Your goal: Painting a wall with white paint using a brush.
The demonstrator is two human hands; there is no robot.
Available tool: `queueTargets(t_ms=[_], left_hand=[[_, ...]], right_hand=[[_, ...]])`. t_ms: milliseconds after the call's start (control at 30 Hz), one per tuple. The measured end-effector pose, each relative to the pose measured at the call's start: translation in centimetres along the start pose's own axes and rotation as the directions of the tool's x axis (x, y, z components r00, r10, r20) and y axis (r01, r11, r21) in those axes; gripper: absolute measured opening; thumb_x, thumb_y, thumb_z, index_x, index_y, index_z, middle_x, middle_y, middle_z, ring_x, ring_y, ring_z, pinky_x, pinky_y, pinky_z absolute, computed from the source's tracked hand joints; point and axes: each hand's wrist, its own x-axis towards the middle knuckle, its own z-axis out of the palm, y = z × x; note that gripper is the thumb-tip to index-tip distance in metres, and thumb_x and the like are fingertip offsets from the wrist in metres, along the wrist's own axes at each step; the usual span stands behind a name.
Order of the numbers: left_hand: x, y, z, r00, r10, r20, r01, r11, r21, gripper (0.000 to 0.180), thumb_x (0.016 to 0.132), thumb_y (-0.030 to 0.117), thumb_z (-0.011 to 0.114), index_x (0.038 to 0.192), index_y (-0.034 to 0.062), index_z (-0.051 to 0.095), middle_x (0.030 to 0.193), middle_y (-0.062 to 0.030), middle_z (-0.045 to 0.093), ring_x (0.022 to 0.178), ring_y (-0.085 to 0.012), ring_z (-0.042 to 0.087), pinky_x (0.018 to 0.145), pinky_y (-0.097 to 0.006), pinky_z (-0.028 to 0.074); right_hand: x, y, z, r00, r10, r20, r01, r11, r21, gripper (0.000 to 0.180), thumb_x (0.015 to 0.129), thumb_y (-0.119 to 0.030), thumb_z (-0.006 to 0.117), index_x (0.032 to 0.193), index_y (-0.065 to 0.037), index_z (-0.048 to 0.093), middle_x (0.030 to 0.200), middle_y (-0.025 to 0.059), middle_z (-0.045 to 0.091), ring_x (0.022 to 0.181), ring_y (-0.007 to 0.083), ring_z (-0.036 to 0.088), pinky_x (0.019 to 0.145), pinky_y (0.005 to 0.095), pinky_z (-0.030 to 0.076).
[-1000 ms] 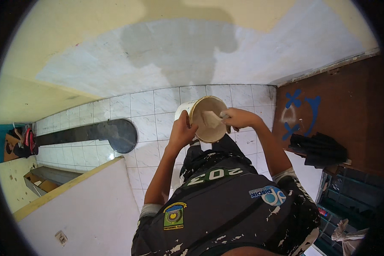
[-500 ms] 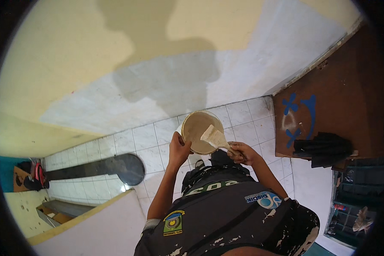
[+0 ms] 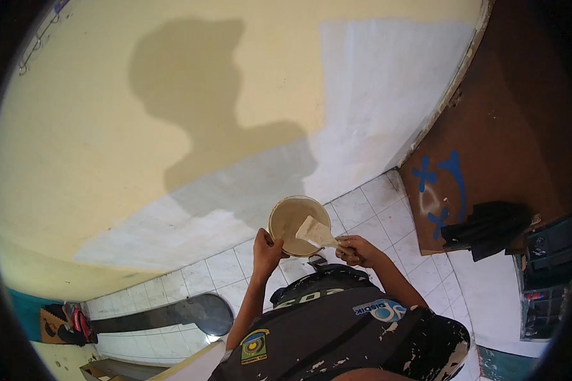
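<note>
A round, pale paint bucket (image 3: 285, 213) is held up in front of my body, its open top facing me. My left hand (image 3: 268, 251) grips its left rim, with the thumb over the edge. In my right hand (image 3: 357, 251) is the handle of a wide paintbrush (image 3: 316, 233). Its whitish, paint-caked bristles lie over the bucket's opening, pointing up and left; whether they touch the inside I cannot tell. Beyond the bucket stands a yellow wall (image 3: 279, 76) with a whitish painted area (image 3: 388, 82) along its bottom and right side.
A brown board (image 3: 496, 114) with blue marks stands at the right, with a dark cloth (image 3: 489, 228) hung over its lower edge. On the white tiled floor (image 3: 222, 269), a long dark shape with a rounded end (image 3: 210, 314) lies at the left. Bags (image 3: 76, 324) sit at the far left.
The view has tilted up, so more wall shows and the bucket, hands and floor sit lower in the picture. Both hands keep their holds, and the brush stays over the bucket.
</note>
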Motion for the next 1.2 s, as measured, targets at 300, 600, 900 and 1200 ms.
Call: queueTargets(t_ms=[300,600,900,1200], left_hand=[[5.5,5.1,4.8,0.995,-0.052,0.081,0.051,0.999,0.013,0.023,0.085,0.003,0.063,0.089,-0.0015,0.041,0.08,-0.0109,0.053,0.064,-0.0258,0.07,0.05,-0.039,0.065],[8.4,3.7,6.9,0.999,0.052,-0.017,-0.049,0.992,0.117,0.022,0.085,0.002,0.063,0.086,-0.0016,0.041,0.077,-0.0103,0.051,0.062,-0.0233,0.066,0.048,-0.038,0.063],[8.3,1.9,4.2,0.996,0.005,-0.088,0.011,0.983,0.185,0.024,0.083,0.005,0.065,0.085,-0.0017,0.042,0.072,-0.0096,0.051,0.062,-0.0231,0.067,0.045,-0.037,0.059],[6.3,2.7,1.5,0.974,-0.119,-0.191,0.141,0.984,0.11,0.024,0.083,0.004,0.065,0.087,-0.0026,0.042,0.077,-0.0108,0.051,0.061,-0.0233,0.066,0.046,-0.038,0.062]], right_hand=[[1.1,-4.5,-4.0,0.992,-0.115,-0.05,0.118,0.991,0.065,0.038,0.103,-0.022,0.048,0.134,0.0,0.051,0.082,0.0096,0.063,0.044,0.0068,0.04,0.038,0.0216,0.032],[0.9,-22.1,3.4,0.727,-0.686,-0.027,0.629,0.681,-0.376,0.028,0.1,-0.015,0.056,0.126,-0.003,0.059,0.078,0.0045,0.06,0.053,0.0082,0.049,0.043,0.0261,0.035],[4.1,-33.4,12.3,-0.074,-0.897,0.436,0.4,-0.427,-0.811,0.046,0.091,0.0,0.06,0.136,-0.005,0.057,0.088,0.0194,0.06,0.065,0.0334,0.062,0.061,0.0401,0.051],[6.7,-28.9,9.9,0.153,-0.948,0.28,0.26,-0.235,-0.937,0.052,0.089,0.0,0.061,0.14,-0.008,0.056,0.088,0.0208,0.056,0.067,0.0363,0.064,0.061,0.0447,0.053]])
